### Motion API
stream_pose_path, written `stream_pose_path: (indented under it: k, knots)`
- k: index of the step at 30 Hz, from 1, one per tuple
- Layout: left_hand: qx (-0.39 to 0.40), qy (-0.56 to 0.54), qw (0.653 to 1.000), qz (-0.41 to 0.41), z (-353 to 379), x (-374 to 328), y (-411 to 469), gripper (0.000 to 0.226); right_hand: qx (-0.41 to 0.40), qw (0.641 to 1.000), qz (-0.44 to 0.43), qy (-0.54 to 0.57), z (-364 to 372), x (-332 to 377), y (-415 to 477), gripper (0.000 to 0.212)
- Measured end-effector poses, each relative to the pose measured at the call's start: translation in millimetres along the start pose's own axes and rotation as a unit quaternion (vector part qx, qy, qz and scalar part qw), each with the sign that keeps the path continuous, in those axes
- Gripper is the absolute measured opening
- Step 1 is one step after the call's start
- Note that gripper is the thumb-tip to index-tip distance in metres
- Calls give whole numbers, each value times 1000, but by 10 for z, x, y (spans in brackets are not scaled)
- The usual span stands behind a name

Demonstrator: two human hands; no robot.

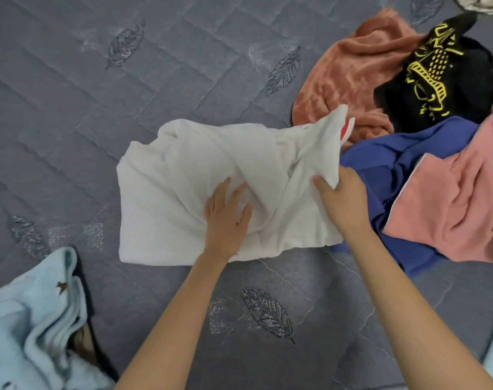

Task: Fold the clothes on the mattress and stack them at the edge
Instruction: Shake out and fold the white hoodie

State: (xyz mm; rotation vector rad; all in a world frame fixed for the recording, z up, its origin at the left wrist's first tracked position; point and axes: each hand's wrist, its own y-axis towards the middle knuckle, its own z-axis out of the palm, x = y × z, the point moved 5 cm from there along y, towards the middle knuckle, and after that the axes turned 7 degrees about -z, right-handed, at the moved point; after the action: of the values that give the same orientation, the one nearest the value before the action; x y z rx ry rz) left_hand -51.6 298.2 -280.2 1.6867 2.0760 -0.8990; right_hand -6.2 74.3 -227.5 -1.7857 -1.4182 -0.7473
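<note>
Grey quilted mattress [70,108] with stitched leaves fills our view. At centre frame lies the rumpled white garment [183,187]. Our left hand [228,218] presses flat on it, fingers spread, gripping nothing. Our right hand [343,198] pinches its raised right edge. Unfolded clothes [408,122] heap at the right; a light blue garment [28,319] sits lower left.

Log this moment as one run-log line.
step: folding white garment | left hand: flat on it | right hand: gripping its edge | pile: unfolded
</note>
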Motion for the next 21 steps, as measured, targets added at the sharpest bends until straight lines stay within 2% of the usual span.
stream_pose_path:
  k: [2, 5, 8, 10, 12, 14, 15, 18, 21]
  knots:
    - [20, -67, 998, 8, -96, 80, -61, 38, 0, 1000, -8, 29, 65, 212, 15, 22]
    - [120, -141, 981, -64, -169, 350, -161, 30, 22, 990, 13, 142, 336, 522, -2, 21]
    - [174, -277, 927, -181, -306, 499, -226, 34, 67, 983, -8, 172, 711, 907, -61, 18]
    - [177, -374, 882, -225, -419, 534, -195, 43, 102, 980, -36, 165, 974, 1167, -117, 19]
    - [159, -467, 832, -256, -608, 574, -178, 57, 130, 977, -55, 158, 1227, 1395, -196, 11]
    - [102, -555, 782, -264, -865, 681, -176, 63, 152, 974, -72, 154, 1489, 1595, -295, 4]
    - [67, -575, 772, -262, -1000, 767, -180, 63, 167, 970, -78, 156, 1629, 1681, -359, 4]
    - [-27, -560, 792, -242, -1390, 1018, -211, 59, 219, 959, -101, 151, 2087, 1879, -542, 21]
    - [-64, -544, 807, -222, -1654, 1262, -217, 58, 292, 943, -97, 129, 2518, 1960, -649, 28]
